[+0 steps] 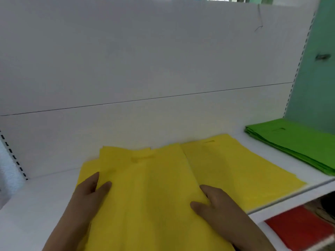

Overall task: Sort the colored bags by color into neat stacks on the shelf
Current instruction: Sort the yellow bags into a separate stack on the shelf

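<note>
The person leans over a white shelf with both hands on a loose bunch of yellow bags that lies at about six o'clock in the view, its top edges uneven and fanned toward the white back panel. The left hand grips the bunch's left edge: the thumb lies on top of the yellow fabric, and the fingers run along the edge, though whether they tuck beneath it I cannot tell. The right hand holds the bunch's right edge in much the same way, thumb pressed on top and the forefinger stretched forward along the edge. Just beside the bunch, at about three o'clock from it and partly overlapped by its right side, a flatter yellow stack lies on the shelf with a handle slot showing near its far edge. Further toward two o'clock, apart from the yellow, a stack of green bags sits in the shelf's far right corner against a teal side panel; its layered edges are fairly even. At five o'clock, on a lower shelf, the corner of a red bag shows. A slotted upright runs along the left at nine o'clock.
</note>
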A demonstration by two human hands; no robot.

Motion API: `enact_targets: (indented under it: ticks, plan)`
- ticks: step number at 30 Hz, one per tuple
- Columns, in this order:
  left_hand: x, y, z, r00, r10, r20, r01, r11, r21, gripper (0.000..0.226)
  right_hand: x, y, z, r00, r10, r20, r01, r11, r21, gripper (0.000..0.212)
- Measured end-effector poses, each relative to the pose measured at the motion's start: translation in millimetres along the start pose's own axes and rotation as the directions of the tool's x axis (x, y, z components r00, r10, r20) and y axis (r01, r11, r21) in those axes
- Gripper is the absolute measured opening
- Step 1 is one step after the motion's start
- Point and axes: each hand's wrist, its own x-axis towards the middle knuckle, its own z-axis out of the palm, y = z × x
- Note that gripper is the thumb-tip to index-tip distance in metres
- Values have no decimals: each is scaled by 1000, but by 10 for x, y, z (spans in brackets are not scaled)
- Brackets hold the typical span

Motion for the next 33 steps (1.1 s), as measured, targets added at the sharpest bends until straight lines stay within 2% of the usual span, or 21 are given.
enact_targets:
  ticks: [3,5,9,11,13,14,15,17,18,22,24,26,28,31,33]
  plan:
    - [2,144,112,998,48,39,-42,990,-133,16,-198,-1,-118,991,-28,-134,22,999,-49,52]
    - [25,275,283,993,75,87,-56,977,-205,16,-351,45,-247,980,12,-197,-33,994,-104,43]
    - [73,500,810,965,160,208,-106,963,-249,20,-679,173,-512,953,86,-290,-146,970,-194,49]
    - [79,601,1111,945,195,262,-127,959,-255,19,-852,221,-641,929,126,-348,-195,965,-173,43]
    - [96,686,1403,928,211,307,-134,958,-252,17,-960,300,-765,925,107,-363,-174,972,-156,64]
    - [106,729,1544,920,218,325,-140,959,-246,17,-1002,347,-825,916,98,-388,-166,975,-146,68]
    - [123,766,1679,913,223,341,-150,962,-228,16,-1024,412,-890,905,97,-414,-169,976,-140,59]
    - [144,841,1920,905,223,362,-160,967,-198,18,-1015,542,-1048,880,113,-462,-191,973,-126,25]
    - [155,879,2027,903,222,369,-160,968,-192,19,-983,611,-1143,864,99,-493,-186,974,-132,18]
    - [299,914,2307,920,173,352,-136,982,-129,17,-711,855,-1497,818,61,-573,-190,967,-168,11]
    - [446,868,2355,929,133,345,-112,990,-82,20,-481,967,-1647,824,8,-567,-154,966,-210,13]
    - [608,805,2411,939,88,332,-83,996,-30,42,-202,1089,-1782,857,-27,-514,-118,961,-249,16]
    - [753,737,2491,956,42,289,-62,996,60,42,63,1220,-1893,902,-26,-430,-117,946,-303,15]
    - [930,596,2599,965,-34,262,-50,951,306,36,373,1441,-1996,958,-31,-286,-92,909,-406,15]
    - [1005,482,2666,952,-104,286,-75,831,552,43,503,1570,-2061,977,-28,-210,-80,867,-493,15]
